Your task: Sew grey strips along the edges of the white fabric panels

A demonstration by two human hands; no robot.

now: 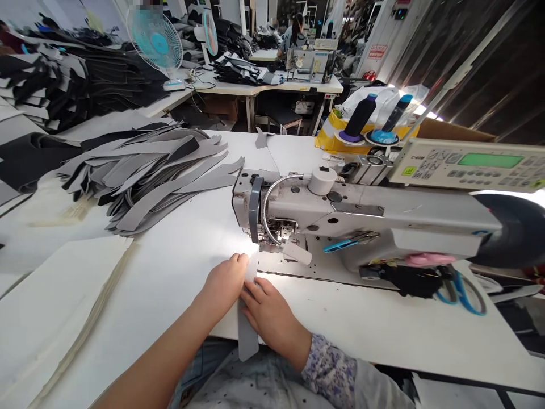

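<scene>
Left hand [223, 281]: palm down, fingertips pressing a grey fabric strip [248, 339], not closed round it | Right hand [269, 311]: flat, fingers open on the strip's right edge | Strip: on the white table [170, 272], before the sewing machine [340, 218], overhanging the near edge | Room: grey cut pieces [149, 170] piled left, fan [155, 40] behind.

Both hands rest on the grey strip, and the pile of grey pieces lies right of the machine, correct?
No, head view: the pile of grey pieces lies left of the sewing machine. Left hand and right hand rest on the grey strip.
</scene>
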